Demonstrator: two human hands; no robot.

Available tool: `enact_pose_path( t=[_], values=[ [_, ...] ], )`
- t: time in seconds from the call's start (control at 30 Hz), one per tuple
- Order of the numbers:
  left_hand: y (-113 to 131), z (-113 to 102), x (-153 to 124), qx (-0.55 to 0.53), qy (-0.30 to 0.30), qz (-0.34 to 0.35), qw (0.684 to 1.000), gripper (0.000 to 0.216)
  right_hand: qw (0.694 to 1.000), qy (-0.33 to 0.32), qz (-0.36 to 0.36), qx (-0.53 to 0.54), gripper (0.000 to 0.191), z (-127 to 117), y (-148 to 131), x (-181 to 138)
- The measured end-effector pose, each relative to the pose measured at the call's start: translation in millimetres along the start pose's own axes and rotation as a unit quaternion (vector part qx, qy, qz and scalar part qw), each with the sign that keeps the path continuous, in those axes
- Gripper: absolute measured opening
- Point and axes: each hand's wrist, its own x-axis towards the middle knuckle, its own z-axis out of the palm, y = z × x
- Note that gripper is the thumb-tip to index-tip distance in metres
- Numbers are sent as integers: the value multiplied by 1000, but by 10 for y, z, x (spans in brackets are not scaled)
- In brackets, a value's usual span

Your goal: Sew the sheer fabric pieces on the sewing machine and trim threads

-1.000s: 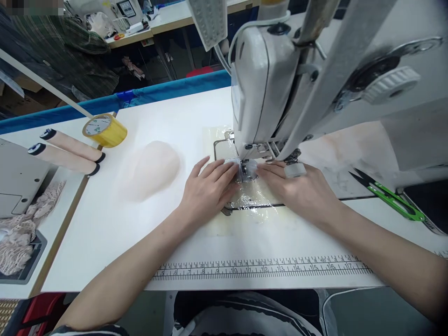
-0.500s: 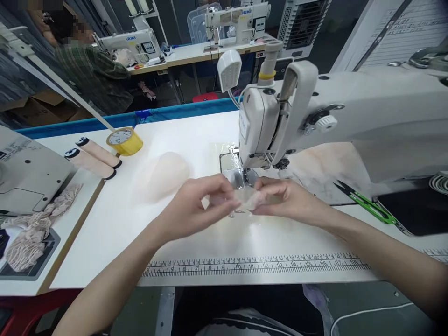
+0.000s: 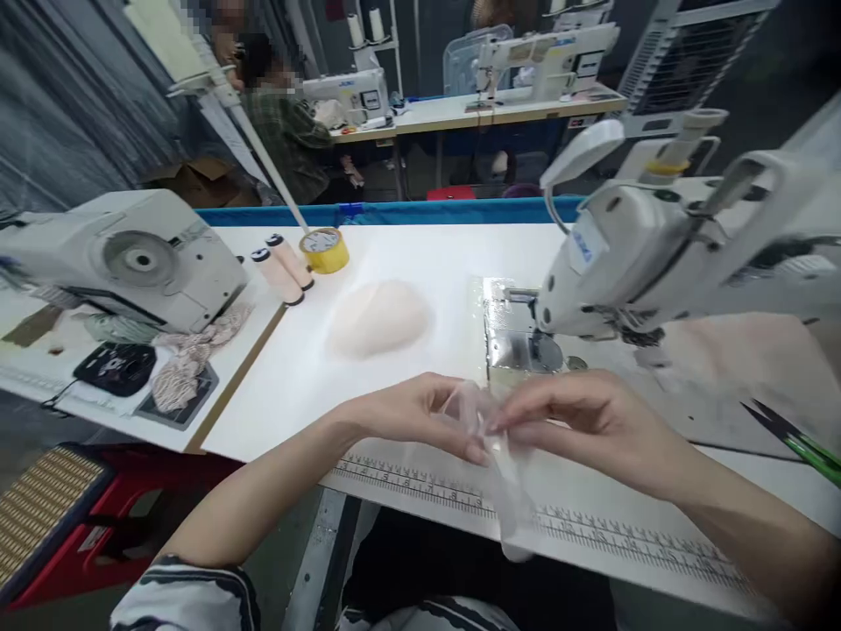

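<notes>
Both my hands are lifted over the front edge of the white table [image 3: 420,254]. My left hand [image 3: 420,419] and my right hand [image 3: 584,421] pinch a thin, sheer pale strip of fabric [image 3: 499,473] between their fingertips; its loose end hangs down past the printed ruler [image 3: 591,535]. The white sewing machine [image 3: 657,254] stands behind and to the right of my hands, its needle plate [image 3: 519,350] bare.
A pale padded cup [image 3: 378,317] lies on the table's left half, with a yellow tape roll [image 3: 325,250] and two thread spools [image 3: 282,267] behind it. Green snips [image 3: 798,438] lie at the right. Another machine [image 3: 131,263] and lace scraps [image 3: 184,359] sit left. A person sits far back.
My hands have drawn the small sheer piece away from under the presser foot, lifted it and brought it toward me. The view has swung to the left and pulled back.
</notes>
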Motion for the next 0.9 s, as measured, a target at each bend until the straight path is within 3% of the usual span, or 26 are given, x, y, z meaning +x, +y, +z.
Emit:
enact_pose_path(
  t=[0.1,0.23,0.4,0.5,0.63,0.73,0.9],
  values=[
    [-102,-99,-226,-63,72,-26,995,14,999,34,38,-15,15,62,31,95],
    [-104,-305,-539,-58,206,-19,977,18,997,48,59,-22,24,132,68,340],
    [26,-868,-575,44,406,-16,913,24,995,66,37,-63,43,157,97,938],
    [88,-1289,-437,82,437,-23,895,34,993,87,-2,-76,49,92,208,1369],
    [36,-1657,-231,147,462,-61,872,31,981,104,55,-154,56,-21,438,1793],
    [-69,-1743,-135,216,479,-82,847,25,973,107,69,-190,57,-60,586,1922],
    [-185,-1721,-114,342,510,-129,778,16,952,105,85,-274,53,-36,741,1949]
  ],
)
